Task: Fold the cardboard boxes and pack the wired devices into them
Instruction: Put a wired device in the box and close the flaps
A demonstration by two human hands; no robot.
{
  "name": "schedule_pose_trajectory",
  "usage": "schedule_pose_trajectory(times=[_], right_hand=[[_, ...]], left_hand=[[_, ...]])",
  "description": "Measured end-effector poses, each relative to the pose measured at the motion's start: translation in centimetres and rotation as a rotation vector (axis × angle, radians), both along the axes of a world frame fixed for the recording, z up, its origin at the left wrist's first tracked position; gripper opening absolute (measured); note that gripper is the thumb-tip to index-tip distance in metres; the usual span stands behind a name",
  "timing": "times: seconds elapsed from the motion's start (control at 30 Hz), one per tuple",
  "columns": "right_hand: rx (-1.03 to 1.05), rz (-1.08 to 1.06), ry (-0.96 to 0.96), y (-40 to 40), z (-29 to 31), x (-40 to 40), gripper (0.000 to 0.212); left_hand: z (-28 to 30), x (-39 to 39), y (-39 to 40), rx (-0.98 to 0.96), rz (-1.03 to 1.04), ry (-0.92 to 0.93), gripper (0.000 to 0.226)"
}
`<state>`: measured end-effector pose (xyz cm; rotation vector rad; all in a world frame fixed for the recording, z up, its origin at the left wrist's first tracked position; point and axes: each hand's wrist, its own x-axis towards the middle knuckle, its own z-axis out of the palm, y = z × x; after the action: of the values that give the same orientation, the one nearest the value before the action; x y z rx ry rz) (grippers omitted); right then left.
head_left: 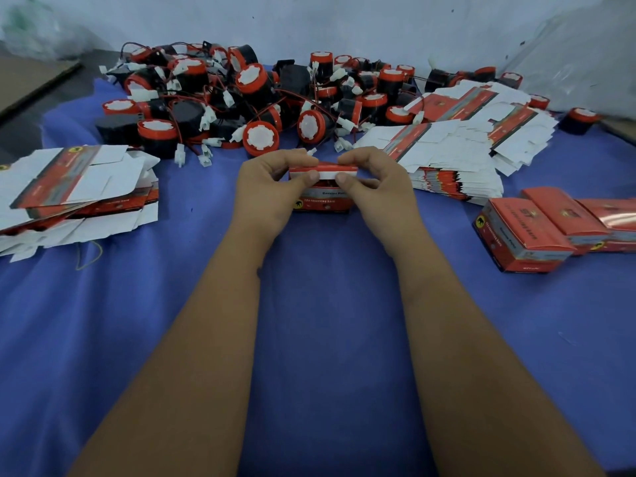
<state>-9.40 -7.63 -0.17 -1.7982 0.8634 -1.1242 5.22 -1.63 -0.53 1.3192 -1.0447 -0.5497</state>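
Head view: closing the top flap of a red box at the middle of the blue surface (309, 304).

The left hand (272, 187) and right hand (375, 187) each pinch the white flap (330, 174) of the small box (321, 199), fingers curled over its top edge. The flap may buckle or miss its slot if pressed unevenly; a wire from the device inside, hidden here, could snag. The heap of wired devices (247, 98) lies just behind.

My hands (275, 180) (375, 182) hold a box (321, 197) at the table's (327, 304) middle. Devices (254, 98) pile along its far edge, flat boxes (75, 187) (457, 146) left and right, packed boxes (537, 228) at the right edge.
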Motion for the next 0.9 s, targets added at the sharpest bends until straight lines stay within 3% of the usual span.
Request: schedule_pose_trajectory(times=[0.33,0.57,0.9], right_hand=[[0.083,-0.025,-0.088,-0.13,-0.23,0.14,0.02],[0.082,-0.037,-0.11,-0.16,-0.31,0.21,0.019],[-0.15,-0.036,0.118,-0.16,-0.86,-0.16,0.026]], left_hand=[[-0.16,0.02,0.09,0.004,0.082,-0.143,0.014],[-0.39,0.1,0.34,0.031,0.065,-0.376,0.027],[-0.69,0.09,0.21,0.024,0.113,-0.383,0.025]])
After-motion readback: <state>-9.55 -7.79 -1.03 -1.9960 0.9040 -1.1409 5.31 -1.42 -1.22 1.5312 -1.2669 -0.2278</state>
